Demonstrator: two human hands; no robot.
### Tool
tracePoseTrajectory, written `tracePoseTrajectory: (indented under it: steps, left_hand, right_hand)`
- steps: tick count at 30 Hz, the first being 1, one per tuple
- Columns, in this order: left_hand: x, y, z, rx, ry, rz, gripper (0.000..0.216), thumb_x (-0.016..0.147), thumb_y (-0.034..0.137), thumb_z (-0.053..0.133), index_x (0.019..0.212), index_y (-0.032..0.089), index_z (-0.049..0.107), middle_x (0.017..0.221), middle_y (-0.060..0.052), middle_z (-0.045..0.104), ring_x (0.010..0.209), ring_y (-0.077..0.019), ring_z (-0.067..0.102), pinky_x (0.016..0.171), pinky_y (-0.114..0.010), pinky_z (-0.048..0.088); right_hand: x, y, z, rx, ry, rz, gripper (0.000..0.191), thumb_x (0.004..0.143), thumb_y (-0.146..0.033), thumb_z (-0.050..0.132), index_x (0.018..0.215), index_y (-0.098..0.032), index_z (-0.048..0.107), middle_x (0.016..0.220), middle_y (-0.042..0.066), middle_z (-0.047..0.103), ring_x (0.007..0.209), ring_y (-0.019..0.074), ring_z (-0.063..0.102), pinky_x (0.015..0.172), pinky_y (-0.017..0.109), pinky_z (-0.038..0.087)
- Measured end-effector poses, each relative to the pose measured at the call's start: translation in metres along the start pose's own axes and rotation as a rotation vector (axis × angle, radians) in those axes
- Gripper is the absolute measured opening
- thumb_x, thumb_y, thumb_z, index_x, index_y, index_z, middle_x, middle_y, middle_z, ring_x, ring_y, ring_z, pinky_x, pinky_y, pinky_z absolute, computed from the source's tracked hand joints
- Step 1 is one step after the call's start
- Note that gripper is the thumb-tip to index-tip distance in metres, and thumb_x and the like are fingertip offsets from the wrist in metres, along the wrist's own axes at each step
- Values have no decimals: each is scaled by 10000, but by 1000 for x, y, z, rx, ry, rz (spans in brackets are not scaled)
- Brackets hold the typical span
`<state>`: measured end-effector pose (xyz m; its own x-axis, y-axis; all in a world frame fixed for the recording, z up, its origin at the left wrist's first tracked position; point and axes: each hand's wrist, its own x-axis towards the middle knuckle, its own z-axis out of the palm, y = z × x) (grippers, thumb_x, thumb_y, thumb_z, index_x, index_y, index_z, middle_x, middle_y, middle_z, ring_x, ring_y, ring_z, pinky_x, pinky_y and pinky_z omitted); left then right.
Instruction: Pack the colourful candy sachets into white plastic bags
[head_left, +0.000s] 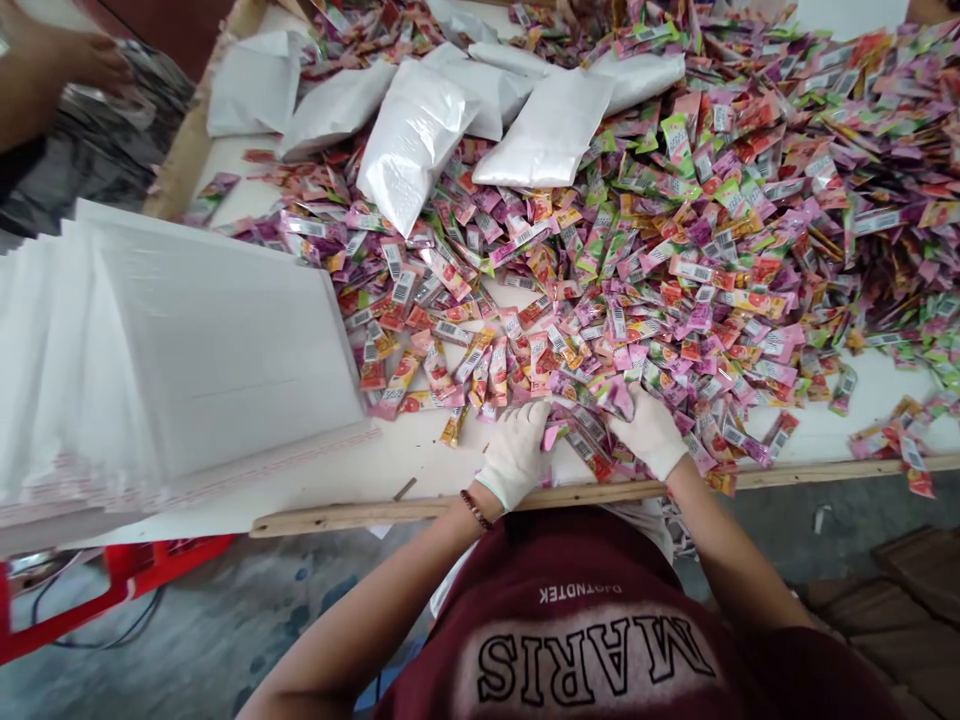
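Observation:
Both my hands wear white gloves and work at the near edge of a large heap of small, colourful stick packets [525, 345]. My left hand [517, 450], with a beaded bracelet at the wrist, has its fingers curled and pressed together against a pink packet [553, 436]. Beside it to the right, my right hand [651, 430] pinches pink-purple packets [616, 398] between thumb and fingers. More packets [589, 445] lie loose between the two hands. Parts of both hands' fingertips are hidden among the packets.
Left of me stands a stack of white mailer bags [225, 350]. Filled white pouches [416, 130] rest on the heap's far side. A wooden strip [450, 507] edges the white table. Another person's hand [90, 60] is at upper left. A red frame [127, 580] stands below the table.

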<state>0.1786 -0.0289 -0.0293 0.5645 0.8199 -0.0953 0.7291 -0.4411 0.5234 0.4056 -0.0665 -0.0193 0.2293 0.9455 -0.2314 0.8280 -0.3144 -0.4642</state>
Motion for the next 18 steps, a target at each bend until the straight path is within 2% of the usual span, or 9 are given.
tracePoseTrajectory:
  steps: [3, 5, 7, 9, 11, 14, 16, 18]
  left_hand:
    - [-3, 2, -4, -115, 59, 2, 371, 817, 176, 556, 1188, 187, 539, 1147, -119, 650, 1065, -260, 627, 926, -377, 507]
    - [-5, 1, -16, -201, 117, -20, 367, 790, 153, 552, 1154, 195, 550, 1101, -103, 655, 1019, -240, 638, 892, -348, 517]
    - [-8, -6, -36, -302, 160, -45, 337, 769, 162, 572, 1104, 193, 561, 1013, -73, 661, 930, -212, 643, 850, -319, 520]
    - [-9, -18, -59, -412, 192, -83, 324, 763, 207, 608, 1084, 182, 564, 940, -45, 658, 846, -182, 631, 807, -294, 516]
    - [-10, -30, -78, -485, 219, -137, 372, 757, 263, 644, 1108, 170, 562, 936, -31, 658, 825, -168, 619, 801, -284, 510]
    - [-16, -42, -88, -482, 200, -199, 365, 743, 301, 662, 1071, 166, 574, 910, -20, 660, 811, -170, 616, 793, -288, 512]
    - [-23, -43, -78, -423, 142, -208, 300, 747, 284, 648, 1017, 173, 582, 850, -16, 654, 767, -172, 617, 755, -291, 517]
    - [-28, -39, -59, -321, 107, -203, 305, 750, 227, 625, 1049, 181, 587, 904, -44, 672, 818, -196, 642, 785, -311, 528]
  right_hand:
    - [-1, -6, 4, -128, -54, 13, 298, 729, -243, 648, 1014, -173, 593, 881, 99, 692, 777, 251, 635, 699, 327, 444]
    - [-1, -3, -2, -10, -56, 11, 298, 726, -242, 649, 1011, -183, 584, 839, 65, 676, 749, 230, 618, 698, 320, 444]
    - [-2, 2, -14, 197, 0, -7, 256, 737, -270, 644, 975, -199, 582, 815, 30, 656, 735, 207, 598, 711, 314, 453]
    - [-1, 3, -25, 371, 70, -68, 195, 764, -312, 633, 922, -213, 578, 817, 13, 640, 736, 192, 579, 727, 315, 462]
    - [4, -3, -31, 421, 69, -169, 148, 784, -323, 617, 882, -220, 572, 783, 1, 619, 712, 186, 557, 720, 316, 463]
    - [16, -19, -26, 214, -16, -380, 177, 773, -230, 585, 948, -204, 599, 809, 32, 636, 785, 224, 574, 796, 347, 457]
    - [24, -30, -14, -2, -47, -477, 301, 762, -182, 579, 1060, -172, 610, 956, 95, 670, 935, 277, 587, 892, 387, 430]
    - [29, -36, 0, -176, -60, -470, 364, 764, -184, 605, 1126, -148, 600, 1097, 150, 660, 1027, 317, 573, 926, 411, 410]
